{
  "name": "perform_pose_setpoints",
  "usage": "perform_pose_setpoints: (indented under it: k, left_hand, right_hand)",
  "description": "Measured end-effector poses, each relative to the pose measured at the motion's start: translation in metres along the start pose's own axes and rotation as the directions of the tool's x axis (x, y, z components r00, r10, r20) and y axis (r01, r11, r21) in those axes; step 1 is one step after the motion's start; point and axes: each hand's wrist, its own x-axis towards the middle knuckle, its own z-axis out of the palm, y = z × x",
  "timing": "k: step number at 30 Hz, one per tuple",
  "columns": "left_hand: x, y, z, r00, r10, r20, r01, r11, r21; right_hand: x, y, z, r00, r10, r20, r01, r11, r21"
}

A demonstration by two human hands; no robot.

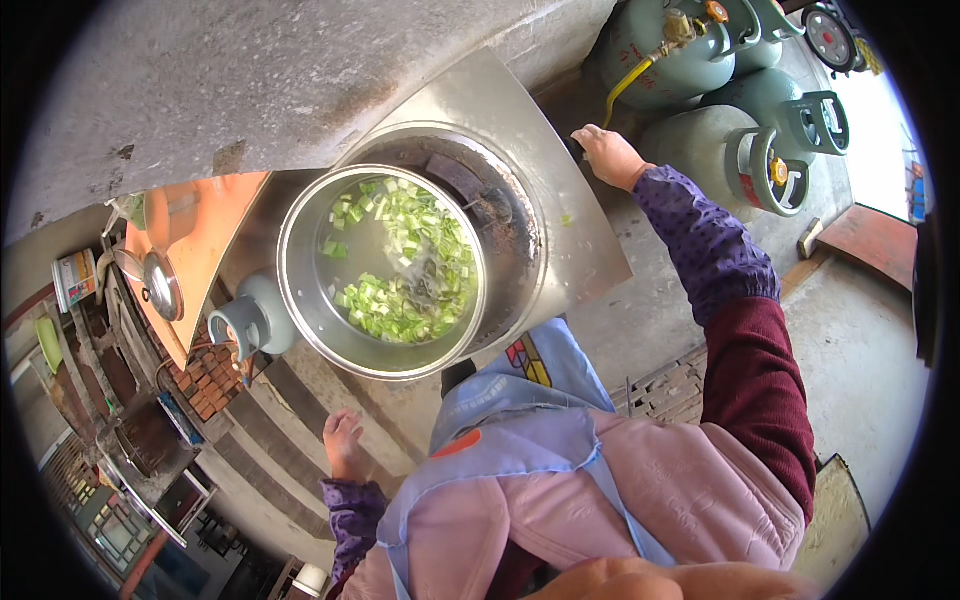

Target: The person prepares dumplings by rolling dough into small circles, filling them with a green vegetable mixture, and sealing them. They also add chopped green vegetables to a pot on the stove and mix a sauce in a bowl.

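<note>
While the left hand [343, 442] hangs half open, seemingly empty, the right hand [610, 157] curls beside the stove [570, 215], its hold unclear. On the stove, the pot [286, 258] of chopped greens [385, 315] looks heavy, rigid and sloshy, best held by opposite rim sides.

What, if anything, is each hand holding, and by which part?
Left hand: nothing visible in its grip. Right hand: at a small dark part by the stove's edge, mostly hidden, so any hold cannot be told.
</note>
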Motion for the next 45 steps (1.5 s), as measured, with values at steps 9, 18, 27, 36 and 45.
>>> perform_pose_setpoints:
  k: [9,18,27,36,45]
  left_hand:
    - [-0.016,0.003,-0.011,0.985,0.157,-0.072,-0.150,0.985,0.088]
    - [-0.030,-0.053,-0.046,0.992,0.076,-0.101,-0.084,0.994,-0.069]
    - [-0.002,-0.190,-0.114,0.986,-0.099,-0.134,0.055,0.954,-0.294]
    - [0.101,-0.451,-0.276,0.941,-0.197,0.275,0.294,0.879,-0.377]
    - [0.107,-0.366,-0.380,0.994,-0.065,0.091,0.090,0.945,-0.313]
  right_hand:
    - [-0.009,-0.013,-0.013,0.984,-0.032,-0.177,0.025,0.999,-0.042]
    - [-0.063,-0.089,0.017,0.989,-0.150,0.011,0.148,0.952,-0.268]
    - [-0.064,-0.243,-0.136,0.896,0.281,-0.343,-0.117,0.896,0.428]
    - [-0.055,-0.324,-0.102,0.744,0.528,-0.410,-0.400,0.843,0.359]
    - [-0.085,-0.176,-0.013,0.771,0.578,-0.267,-0.627,0.763,-0.159]
